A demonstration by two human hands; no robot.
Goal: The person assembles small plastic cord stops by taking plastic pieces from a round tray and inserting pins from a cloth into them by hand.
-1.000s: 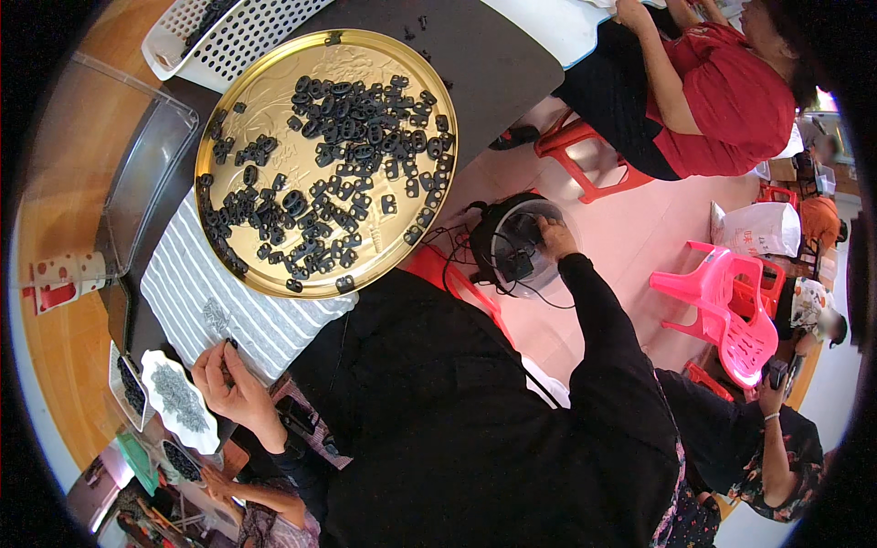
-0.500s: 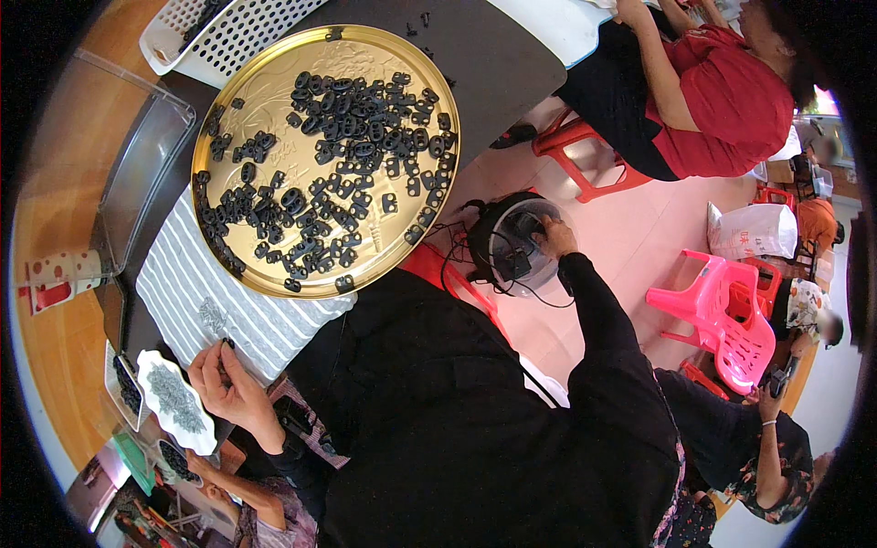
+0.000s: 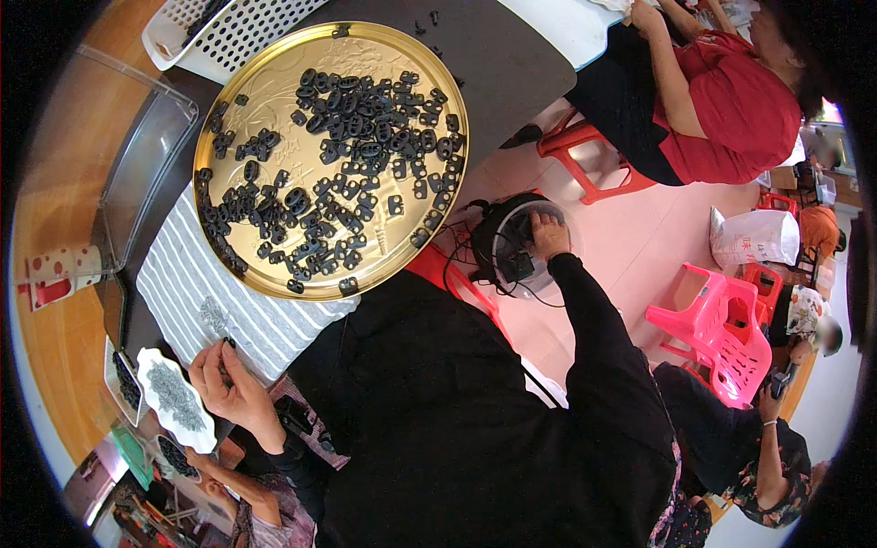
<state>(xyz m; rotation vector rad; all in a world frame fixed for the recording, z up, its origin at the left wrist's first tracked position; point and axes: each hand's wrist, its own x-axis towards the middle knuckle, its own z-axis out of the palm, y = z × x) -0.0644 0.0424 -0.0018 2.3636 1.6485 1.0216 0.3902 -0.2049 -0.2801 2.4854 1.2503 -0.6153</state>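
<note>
My left hand is closed in a pinch beside the grey-and-white striped cloth. A small black piece shows at its fingertips, mostly hidden. A small heap of thin grey metal pieces lies on the cloth near those fingers, and more fill a white scalloped dish. Out to the right, my right hand rests with fingers stretched on a round, clear-topped black device with a cable. Above the cloth, a round gold tray carries many small black plastic pieces with holes.
A white perforated basket and a clear plastic bin border the tray. Loose black bits lie on the dark tabletop. Pink plastic chairs and a red stool stand at the right. Other people sit around.
My right hand has shifted slightly up and left on the device, its fingers now straighter. My left hand keeps its pinch. The view has shifted slightly.
</note>
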